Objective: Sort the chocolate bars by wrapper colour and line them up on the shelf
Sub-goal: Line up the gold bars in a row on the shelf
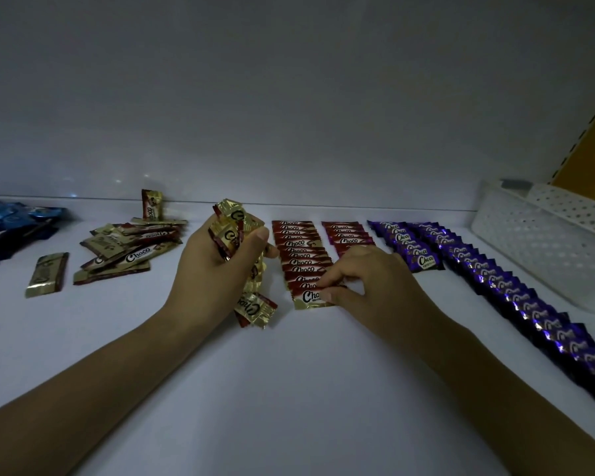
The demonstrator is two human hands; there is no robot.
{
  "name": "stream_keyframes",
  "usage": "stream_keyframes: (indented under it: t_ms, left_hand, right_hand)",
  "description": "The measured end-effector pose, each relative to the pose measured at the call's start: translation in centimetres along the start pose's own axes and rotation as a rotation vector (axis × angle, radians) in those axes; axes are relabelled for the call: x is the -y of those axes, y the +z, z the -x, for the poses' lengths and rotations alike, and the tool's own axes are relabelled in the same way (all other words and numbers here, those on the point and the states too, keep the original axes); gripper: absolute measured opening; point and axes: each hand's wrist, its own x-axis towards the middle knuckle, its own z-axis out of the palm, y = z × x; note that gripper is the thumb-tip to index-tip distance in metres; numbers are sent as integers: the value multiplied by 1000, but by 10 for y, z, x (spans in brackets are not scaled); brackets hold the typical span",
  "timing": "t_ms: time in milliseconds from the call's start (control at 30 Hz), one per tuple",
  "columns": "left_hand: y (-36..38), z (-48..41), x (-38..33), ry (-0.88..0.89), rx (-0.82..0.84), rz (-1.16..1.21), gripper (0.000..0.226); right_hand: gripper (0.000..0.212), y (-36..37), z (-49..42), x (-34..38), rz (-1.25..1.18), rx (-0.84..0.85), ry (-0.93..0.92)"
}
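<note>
My left hand grips a bunch of gold-wrapped chocolate bars upright above the white shelf. My right hand pinches one gold bar lying flat at the near end of a row of red-and-gold bars. A second, shorter red row lies just right of it. Two purple rows run further right, a short one and a long one reaching the right edge. A loose pile of gold bars sits at the left.
One gold bar lies alone at the left. Blue-wrapped bars are heaped at the far left edge. A white perforated basket stands at the right against a yellow upright. The shelf's back wall rises close behind the rows.
</note>
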Motion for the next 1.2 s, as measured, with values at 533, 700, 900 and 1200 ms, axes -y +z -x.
stream_keyframes:
  t_ms: [533, 700, 900, 1200]
  left_hand:
    - [4, 1, 0, 10, 8, 47, 18]
    - [12, 5, -12, 56, -34, 153, 16]
    - [10, 4, -16, 88, -82, 161, 20]
    - [13, 8, -13, 10, 8, 206, 28]
  right_hand:
    - [15, 2, 5, -4, -83, -37, -6]
    - [18, 4, 6, 22, -517, -22, -28]
    - [13, 6, 6, 30, -742, 130, -39]
    - [16, 11, 6, 35, -826, 113, -6]
